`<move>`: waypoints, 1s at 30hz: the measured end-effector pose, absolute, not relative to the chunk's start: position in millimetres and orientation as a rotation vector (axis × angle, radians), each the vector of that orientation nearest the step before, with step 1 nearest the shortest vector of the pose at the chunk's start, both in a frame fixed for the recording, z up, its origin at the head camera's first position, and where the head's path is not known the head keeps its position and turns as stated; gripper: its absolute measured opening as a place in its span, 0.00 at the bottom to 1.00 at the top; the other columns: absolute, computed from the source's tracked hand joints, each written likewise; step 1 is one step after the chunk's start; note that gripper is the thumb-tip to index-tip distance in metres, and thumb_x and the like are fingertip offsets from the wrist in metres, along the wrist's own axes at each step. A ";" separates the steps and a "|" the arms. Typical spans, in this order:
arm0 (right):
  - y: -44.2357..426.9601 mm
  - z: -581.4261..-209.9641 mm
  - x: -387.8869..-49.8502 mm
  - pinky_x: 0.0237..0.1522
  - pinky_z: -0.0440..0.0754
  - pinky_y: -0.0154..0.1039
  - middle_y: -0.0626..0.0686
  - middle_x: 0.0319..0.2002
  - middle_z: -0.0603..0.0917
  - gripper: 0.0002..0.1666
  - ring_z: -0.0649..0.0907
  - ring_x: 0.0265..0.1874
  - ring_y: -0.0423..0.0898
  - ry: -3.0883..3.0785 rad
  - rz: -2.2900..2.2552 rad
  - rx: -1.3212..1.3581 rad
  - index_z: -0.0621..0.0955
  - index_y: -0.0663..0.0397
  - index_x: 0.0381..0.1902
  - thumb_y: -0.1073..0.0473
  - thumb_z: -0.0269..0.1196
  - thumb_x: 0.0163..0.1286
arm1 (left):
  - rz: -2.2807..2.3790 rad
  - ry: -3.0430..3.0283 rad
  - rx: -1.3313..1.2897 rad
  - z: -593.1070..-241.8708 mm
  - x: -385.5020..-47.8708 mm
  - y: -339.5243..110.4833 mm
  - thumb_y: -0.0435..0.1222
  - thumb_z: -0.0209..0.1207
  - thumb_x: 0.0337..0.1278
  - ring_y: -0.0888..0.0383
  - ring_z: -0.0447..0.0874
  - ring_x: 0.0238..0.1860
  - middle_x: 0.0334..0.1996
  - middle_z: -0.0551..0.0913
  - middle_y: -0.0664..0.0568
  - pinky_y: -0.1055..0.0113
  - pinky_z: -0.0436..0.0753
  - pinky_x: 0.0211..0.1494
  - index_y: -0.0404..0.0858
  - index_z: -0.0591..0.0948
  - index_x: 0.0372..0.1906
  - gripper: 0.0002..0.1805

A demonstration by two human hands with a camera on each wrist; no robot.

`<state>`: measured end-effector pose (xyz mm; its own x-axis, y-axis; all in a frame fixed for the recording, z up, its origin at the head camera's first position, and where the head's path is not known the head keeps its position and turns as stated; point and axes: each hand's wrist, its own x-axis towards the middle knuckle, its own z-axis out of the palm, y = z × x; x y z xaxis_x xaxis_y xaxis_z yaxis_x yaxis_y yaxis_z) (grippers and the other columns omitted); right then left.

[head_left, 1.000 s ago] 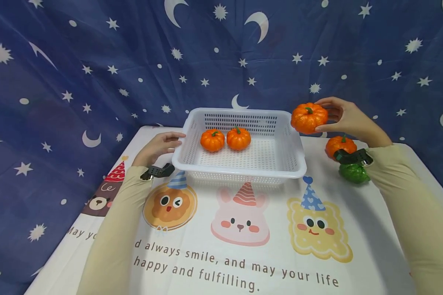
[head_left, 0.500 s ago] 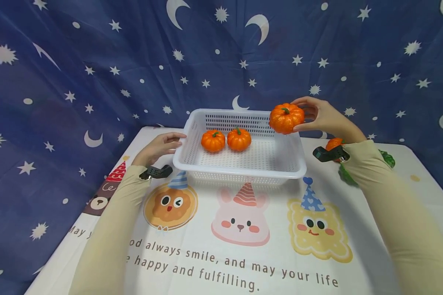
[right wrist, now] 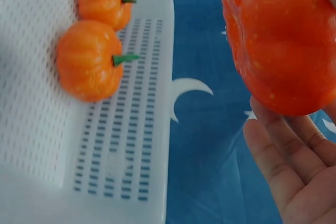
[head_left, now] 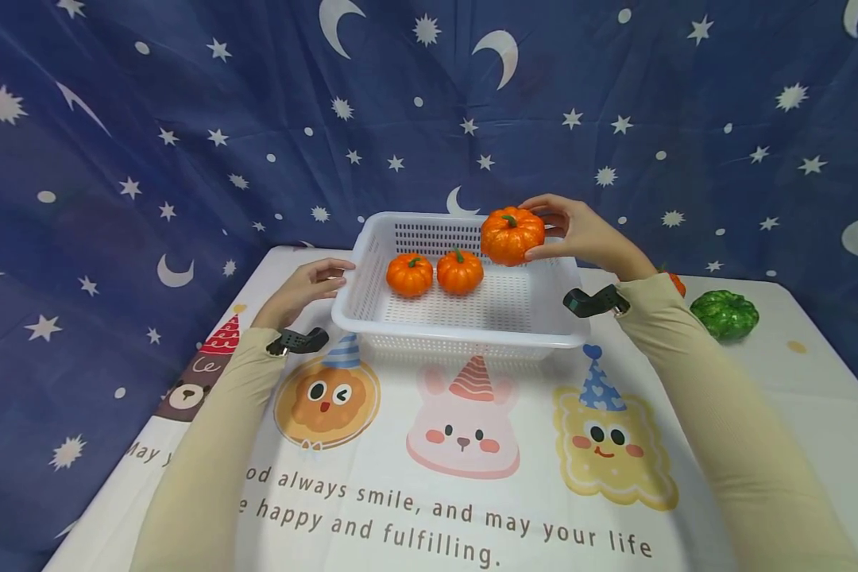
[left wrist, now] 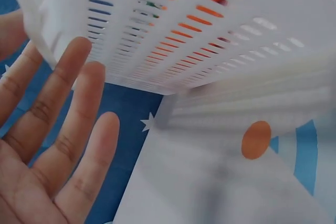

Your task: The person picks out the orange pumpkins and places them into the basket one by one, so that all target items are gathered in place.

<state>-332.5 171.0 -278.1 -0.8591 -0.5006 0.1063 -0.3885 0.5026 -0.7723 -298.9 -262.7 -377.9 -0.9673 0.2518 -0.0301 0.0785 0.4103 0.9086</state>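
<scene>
My right hand (head_left: 579,234) grips a large glossy orange pumpkin (head_left: 512,237) with a green stem, between thumb and fingers. It is held above the right-hand part of a white plastic basket (head_left: 465,335). Two smaller orange pumpkins, a left one (head_left: 410,276) and a right one (head_left: 460,273), sit side by side inside. At the basket's left end is my left hand (head_left: 300,290), its fingertips at the rim. In the left wrist view the left fingers (left wrist: 71,145) extend loosely beside the slotted wall, not curled round it. The right wrist view shows the held pumpkin (right wrist: 283,40) close up.
Right of the basket, a green pumpkin (head_left: 725,315) lies on the white printed tablecloth (head_left: 529,524). Behind the right sleeve, another orange pumpkin (head_left: 678,284) is mostly hidden. A dark blue star-and-moon curtain (head_left: 400,103) hangs directly behind the basket.
My right hand has carried the large pumpkin leftward, from beyond the basket's right end to above its inside. More of the green pumpkin now shows. My left hand has stayed at the rim.
</scene>
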 end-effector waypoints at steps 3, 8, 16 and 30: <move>161.9 -279.9 -333.1 0.64 0.71 0.49 0.57 0.61 0.71 0.39 0.73 0.58 0.52 2.573 -1.309 -0.790 0.68 0.57 0.63 0.64 0.70 0.54 | 1.620 2.509 0.282 -378.6 -296.0 -264.1 0.40 0.54 0.65 0.66 0.75 0.50 0.59 0.71 0.43 0.59 0.76 0.62 0.35 0.69 0.62 0.24; 147.2 -284.5 -336.6 0.61 0.75 0.44 0.56 0.60 0.72 0.39 0.76 0.56 0.50 2.515 -1.328 -0.796 0.68 0.56 0.62 0.64 0.70 0.54 | 1.674 2.480 0.269 -380.0 -292.2 -262.9 0.40 0.54 0.65 0.71 0.76 0.47 0.56 0.73 0.46 0.75 0.79 0.52 0.33 0.69 0.63 0.25; 120.8 -292.1 -343.6 0.59 0.76 0.44 0.57 0.61 0.71 0.39 0.76 0.57 0.54 2.407 -1.306 -0.850 0.68 0.57 0.63 0.64 0.70 0.54 | 1.731 2.469 0.226 -385.0 -290.6 -260.3 0.40 0.55 0.64 0.69 0.75 0.46 0.44 0.75 0.59 0.77 0.78 0.50 0.33 0.68 0.63 0.26; 83.1 -306.6 -360.8 0.63 0.73 0.48 0.56 0.63 0.70 0.39 0.75 0.59 0.54 2.307 -1.242 -0.862 0.68 0.56 0.63 0.62 0.70 0.54 | 1.741 2.411 0.199 -383.6 -293.1 -259.7 0.39 0.54 0.65 0.67 0.75 0.49 0.51 0.74 0.54 0.64 0.76 0.61 0.34 0.67 0.64 0.26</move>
